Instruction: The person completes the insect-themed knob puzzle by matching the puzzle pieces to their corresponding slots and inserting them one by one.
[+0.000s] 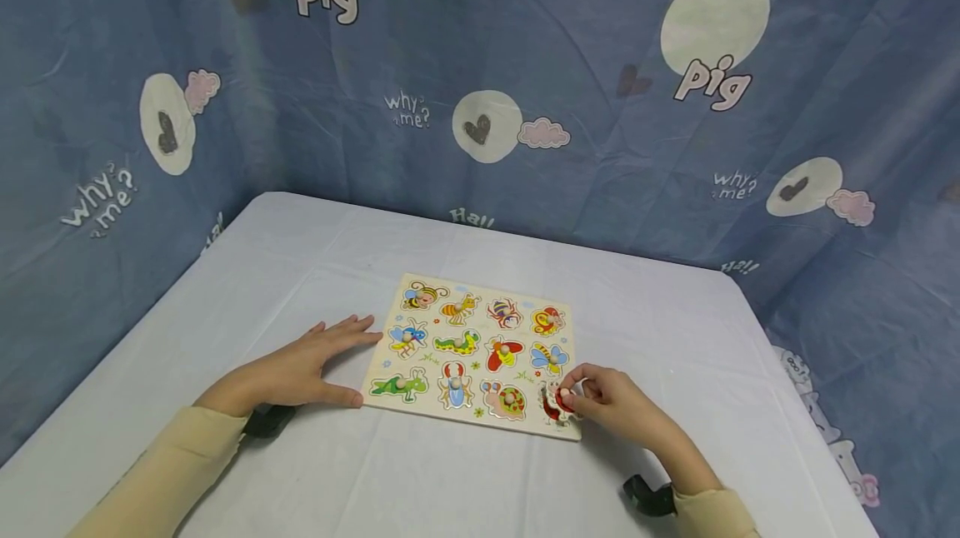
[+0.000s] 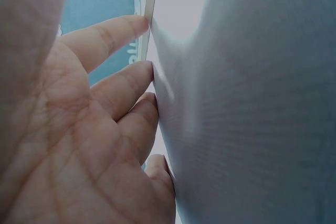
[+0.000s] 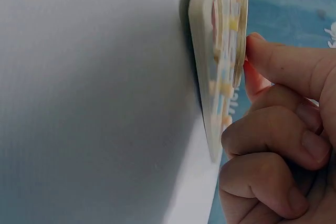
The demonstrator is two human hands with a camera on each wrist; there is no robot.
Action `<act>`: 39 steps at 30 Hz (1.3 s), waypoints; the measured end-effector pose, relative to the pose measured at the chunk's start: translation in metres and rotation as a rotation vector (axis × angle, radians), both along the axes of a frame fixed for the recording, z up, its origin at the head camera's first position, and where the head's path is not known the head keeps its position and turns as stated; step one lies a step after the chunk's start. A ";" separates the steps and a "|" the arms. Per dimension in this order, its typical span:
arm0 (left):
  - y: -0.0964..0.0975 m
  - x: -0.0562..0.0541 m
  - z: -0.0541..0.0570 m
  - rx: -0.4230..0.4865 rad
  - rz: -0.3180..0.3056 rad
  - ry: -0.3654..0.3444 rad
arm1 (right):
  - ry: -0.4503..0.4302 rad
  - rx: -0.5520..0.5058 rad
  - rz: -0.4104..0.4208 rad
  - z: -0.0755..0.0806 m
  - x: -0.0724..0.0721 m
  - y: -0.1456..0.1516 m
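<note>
A wooden peg puzzle board (image 1: 465,371) with insect pieces in rows lies on the white table. Between thumb and index finger, my right hand (image 1: 618,405) pinches a red ladybug puzzle piece (image 1: 561,398) over the board's near right corner, partly covering a printed ladybug picture there. In the right wrist view this piece (image 3: 241,40) is seen edge-on, a little apart from the board (image 3: 202,61), and its knob is hidden by the fingers. With spread fingers, my left hand (image 1: 300,367) touches the board's left edge; fingertips also meet the tabletop in the left wrist view.
The other pieces sit in their places, among them a caterpillar piece (image 1: 457,343), a snail piece (image 1: 506,399) and a green grasshopper piece (image 1: 401,386). White cloth covers the table (image 1: 450,480). A blue patterned curtain (image 1: 480,47) hangs behind and beside it.
</note>
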State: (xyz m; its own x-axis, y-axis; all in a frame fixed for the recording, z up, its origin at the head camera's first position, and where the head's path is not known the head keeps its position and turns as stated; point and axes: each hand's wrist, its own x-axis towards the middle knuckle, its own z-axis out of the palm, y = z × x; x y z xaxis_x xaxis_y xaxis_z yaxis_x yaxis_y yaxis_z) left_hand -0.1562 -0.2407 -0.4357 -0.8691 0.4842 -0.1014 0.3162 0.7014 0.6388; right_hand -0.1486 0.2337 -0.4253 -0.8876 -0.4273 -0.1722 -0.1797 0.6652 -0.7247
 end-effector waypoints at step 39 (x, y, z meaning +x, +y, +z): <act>-0.003 -0.002 -0.004 -0.006 -0.013 0.005 | 0.010 0.040 0.056 -0.009 -0.005 -0.012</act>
State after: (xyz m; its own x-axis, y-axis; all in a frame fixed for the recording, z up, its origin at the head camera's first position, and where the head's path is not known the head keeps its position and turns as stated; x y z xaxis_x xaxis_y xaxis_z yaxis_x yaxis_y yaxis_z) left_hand -0.1586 -0.2438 -0.4398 -0.8632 0.4948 -0.1003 0.3284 0.7011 0.6329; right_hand -0.1540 0.2216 -0.4341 -0.8643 -0.4693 -0.1810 -0.2246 0.6821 -0.6959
